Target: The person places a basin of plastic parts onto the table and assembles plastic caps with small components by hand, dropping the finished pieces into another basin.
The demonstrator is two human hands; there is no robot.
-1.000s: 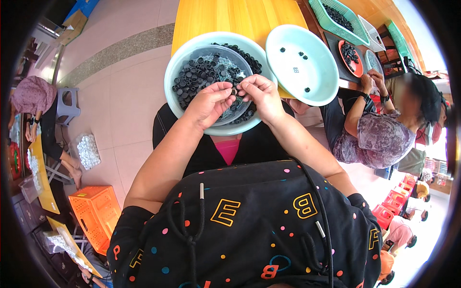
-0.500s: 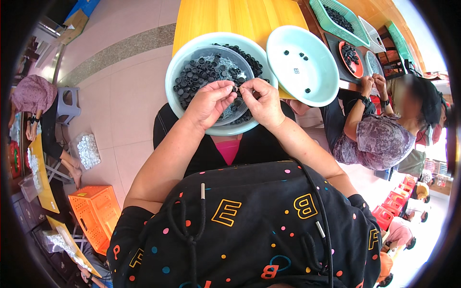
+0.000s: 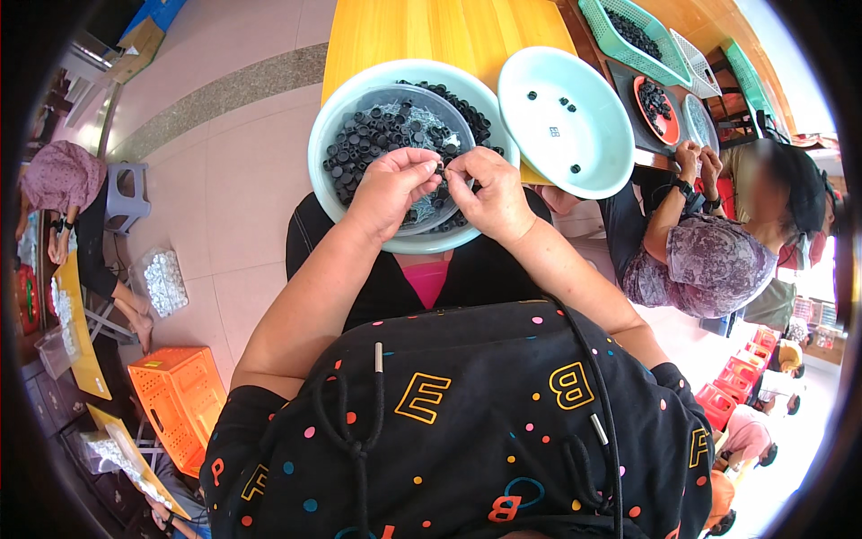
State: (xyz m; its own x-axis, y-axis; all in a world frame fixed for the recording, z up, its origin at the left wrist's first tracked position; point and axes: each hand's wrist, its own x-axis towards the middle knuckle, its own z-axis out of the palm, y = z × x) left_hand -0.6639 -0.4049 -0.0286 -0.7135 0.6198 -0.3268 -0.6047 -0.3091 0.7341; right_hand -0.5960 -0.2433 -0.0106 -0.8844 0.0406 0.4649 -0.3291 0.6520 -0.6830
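Two bare hands meet over the middle of a pale green round plastic basin (image 3: 334, 135) that sits in the person's lap at the near edge of a yellow wooden table (image 3: 431, 31): the left hand (image 3: 391, 184) and the right hand (image 3: 489, 193) are brought together fingertip to fingertip, both pinching one small black ring-shaped part (image 3: 440, 167) between thumbs and forefingers, though the part is too small to tell how it is being turned. Held there, anything that slips would likely fall back into the basin. Inside the basin lies a clear shallow plastic dish (image 3: 453, 117) heaped with many more small black parts (image 3: 377, 139), and further black parts fill the gap between dish and basin wall on the far right side, which seems to keep two lots apart. Just beside it to the right, touching or nearly touching, a second pale green basin (image 3: 597, 166) rests tilted on the table edge and holds only a few black pieces. Beyond it stand a green mesh basket (image 3: 600, 18) of dark parts and a small red dish (image 3: 639, 90) of the same, in front of a co-worker in a patterned purple top (image 3: 696, 269), whose hands are together at the table. Of packages, an orange slotted plastic crate (image 3: 180, 395) stands on the tiled floor at lower left, and a clear bag of pale small pieces (image 3: 163, 283) lies near a grey stool (image 3: 126, 189); red crates (image 3: 736, 382) are stacked at the right. No label is legible.
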